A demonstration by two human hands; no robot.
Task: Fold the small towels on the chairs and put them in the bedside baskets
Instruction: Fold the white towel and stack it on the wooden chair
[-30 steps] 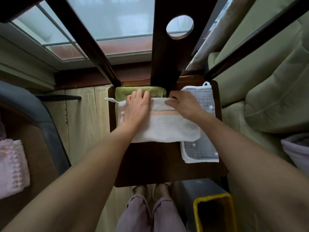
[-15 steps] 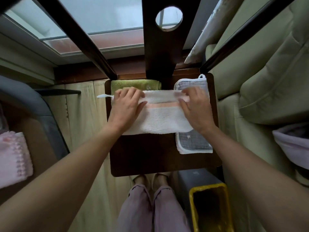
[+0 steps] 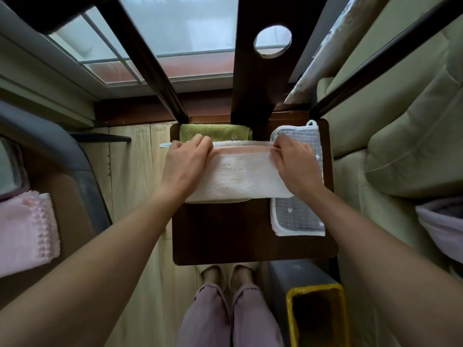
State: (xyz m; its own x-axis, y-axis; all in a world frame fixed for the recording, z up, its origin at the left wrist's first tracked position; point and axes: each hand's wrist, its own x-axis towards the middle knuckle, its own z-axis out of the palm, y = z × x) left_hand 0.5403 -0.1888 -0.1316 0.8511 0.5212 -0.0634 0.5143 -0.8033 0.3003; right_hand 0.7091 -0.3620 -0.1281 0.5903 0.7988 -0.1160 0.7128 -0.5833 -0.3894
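- Left hand (image 3: 184, 166), right hand (image 3: 295, 166): pinching far edge of white-and-pink towel (image 3: 240, 175) on chair seat (image 3: 238, 236).
- Mid-fold; unfinished.
- Green towel (image 3: 213, 131), grey star towel (image 3: 298, 216): unfolded-looking, pending.
- Baskets: nothing seen placed.

Partly hidden cloths and cut-off edges

The white towel (image 3: 240, 177) covers most of the green towel (image 3: 215, 131) and part of the grey starred cloth (image 3: 298, 216); both hands' fingertips curl out of sight; the pink cloth (image 3: 25, 231), yellow bin (image 3: 290, 319) and lilac basket (image 3: 441, 224) run past the edges.
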